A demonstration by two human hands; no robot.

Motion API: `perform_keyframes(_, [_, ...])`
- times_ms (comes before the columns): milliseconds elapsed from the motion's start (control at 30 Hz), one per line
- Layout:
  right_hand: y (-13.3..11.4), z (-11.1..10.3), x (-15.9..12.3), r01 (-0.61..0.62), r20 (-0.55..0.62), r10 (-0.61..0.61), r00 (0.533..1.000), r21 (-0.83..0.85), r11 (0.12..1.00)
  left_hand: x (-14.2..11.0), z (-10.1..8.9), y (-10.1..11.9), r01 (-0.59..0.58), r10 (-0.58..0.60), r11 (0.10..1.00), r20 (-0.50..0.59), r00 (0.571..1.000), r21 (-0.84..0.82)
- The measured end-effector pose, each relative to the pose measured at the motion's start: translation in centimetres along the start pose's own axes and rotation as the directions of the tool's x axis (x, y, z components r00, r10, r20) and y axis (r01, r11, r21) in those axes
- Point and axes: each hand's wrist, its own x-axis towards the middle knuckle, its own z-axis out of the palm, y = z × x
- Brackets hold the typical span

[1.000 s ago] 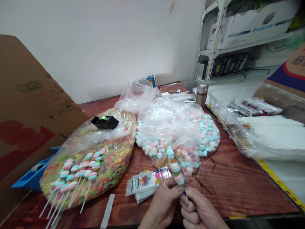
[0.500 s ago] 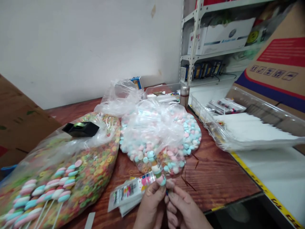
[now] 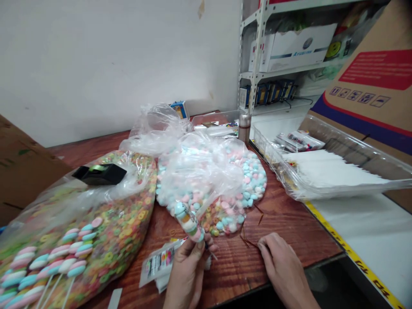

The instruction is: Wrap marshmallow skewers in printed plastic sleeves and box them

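My left hand (image 3: 189,264) is closed around the lower end of a marshmallow skewer (image 3: 189,224) in a clear wrapper. Blue, white and pink marshmallows with cereal rings between them make up the skewer, which leans up to the left. On the table's right, my right hand (image 3: 283,262) has its fingertips pinched at the end of a thin brown twist tie (image 3: 247,241). More ties lie close by. Printed clear packets (image 3: 161,262) rest partly behind my left hand.
A big bag of marshmallows (image 3: 254,174) lies ahead. On the left, a bag of cereal rings (image 3: 128,231) bears finished skewers (image 3: 61,253) and a black tape dispenser (image 3: 99,174). A clear tray (image 3: 347,193) with white sticks stands right, beside a cardboard box (image 3: 370,98).
My hands were together at the skewer's base; my right hand has moved away rightward to the twist ties. The left hand has shifted left and tilted the skewer further left.
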Motion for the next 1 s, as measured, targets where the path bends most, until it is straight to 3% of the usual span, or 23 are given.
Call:
perform_keyframes(300, [-0.25, 0.26, 0.22, 0.068, 0.007, -0.068, 0.998, 0.014, 0.998, 0.35, -0.37, -0.51, 0.006, -0.006, 1.000, 0.013, 1.000, -0.012])
perform_keyframes(800, [-0.64, 0.57, 0.78, 0.023, -0.014, -0.023, 1.000, 0.004, 1.000, 0.22, -0.19, -0.65, 0.030, -0.030, 0.999, 0.004, 1.000, 0.035])
perform_keyframes(1000, [-0.51, 0.19, 1.01, -0.034, -0.036, 0.037, 0.999, 0.088, 0.996, 0.39, -0.69, -0.84, 0.030, -0.030, 0.998, 0.004, 1.000, 0.048])
